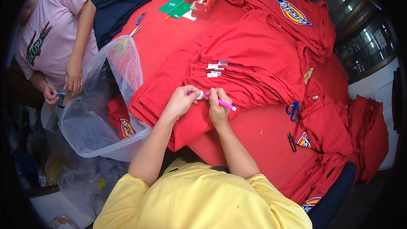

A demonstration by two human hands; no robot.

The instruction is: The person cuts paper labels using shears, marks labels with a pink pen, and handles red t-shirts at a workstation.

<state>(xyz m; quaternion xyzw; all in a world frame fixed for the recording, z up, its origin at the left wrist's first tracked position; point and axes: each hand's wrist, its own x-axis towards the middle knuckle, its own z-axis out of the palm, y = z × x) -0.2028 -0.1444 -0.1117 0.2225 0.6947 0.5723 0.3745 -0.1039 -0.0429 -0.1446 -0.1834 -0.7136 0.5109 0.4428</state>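
My right hand (219, 109) is closed round a pink marker pen (227, 104), its white end pointing out to the lower right. The pen's other end is close to a small white label (201, 96), which my left hand (181, 101) pinches between thumb and fingers. A short bit of pink also shows at the left fingertips; what it is I cannot make out. Both hands are over a stack of red shirts (254, 55). Several white labels (215, 68) lie in a row on the stack, just beyond my hands.
Blue-handled scissors (293, 111) and black thread snips (291, 142) lie on the red-covered table (250, 144) at right. A clear plastic bag (93, 131) stands at left, beside a co-worker in pink (63, 25). A tape dispenser (204, 4) and green booklet (175, 6) lie at the back.
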